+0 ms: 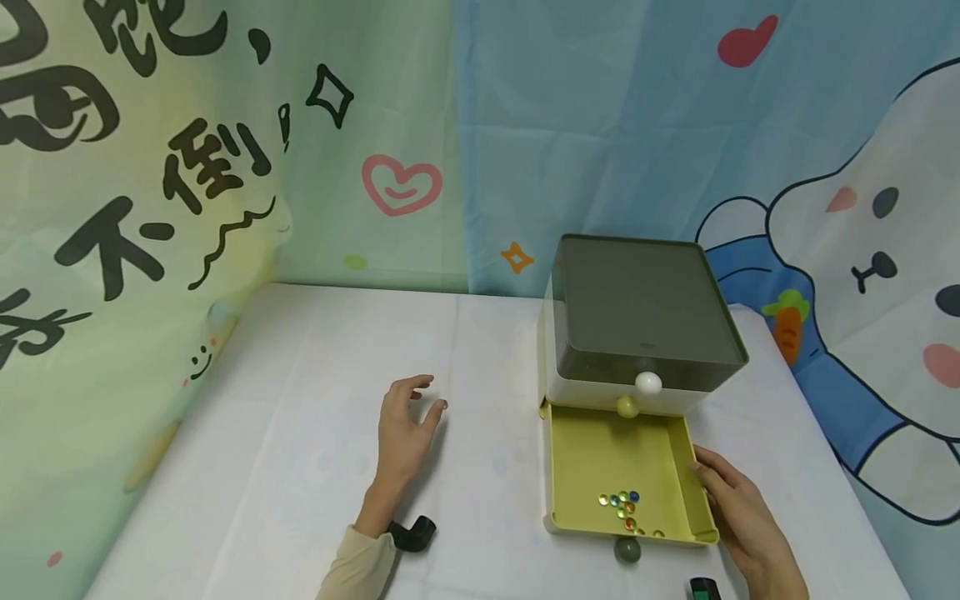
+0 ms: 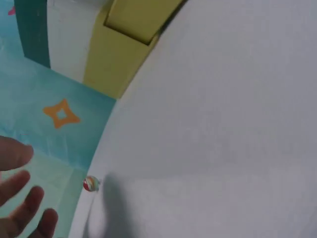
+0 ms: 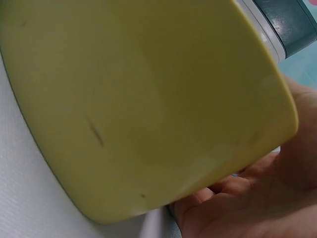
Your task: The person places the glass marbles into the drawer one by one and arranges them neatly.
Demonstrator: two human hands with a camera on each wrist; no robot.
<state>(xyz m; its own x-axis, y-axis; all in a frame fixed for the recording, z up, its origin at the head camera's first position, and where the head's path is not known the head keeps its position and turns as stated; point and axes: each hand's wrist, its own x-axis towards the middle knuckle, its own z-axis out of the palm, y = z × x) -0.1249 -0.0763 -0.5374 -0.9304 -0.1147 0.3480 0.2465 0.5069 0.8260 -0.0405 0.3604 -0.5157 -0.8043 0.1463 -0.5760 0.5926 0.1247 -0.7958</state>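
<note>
A yellow-green drawer stands pulled out at the bottom of a small cabinet. Several glass marbles lie in it near the front. My right hand grips the drawer's right wall; in the right wrist view its curled fingers are partly hidden by the yellow-green panel. My left hand hovers over the white table left of the cabinet, fingers loosely bent and holding nothing. Beyond those fingers the left wrist view has one colourful marble, apart from them; whether it touches the table I cannot tell.
The cabinet carries a white knob and a yellow-green knob; a dark knob sits on the drawer's front. A black object is at the near edge. Printed cloth hangs behind the white table.
</note>
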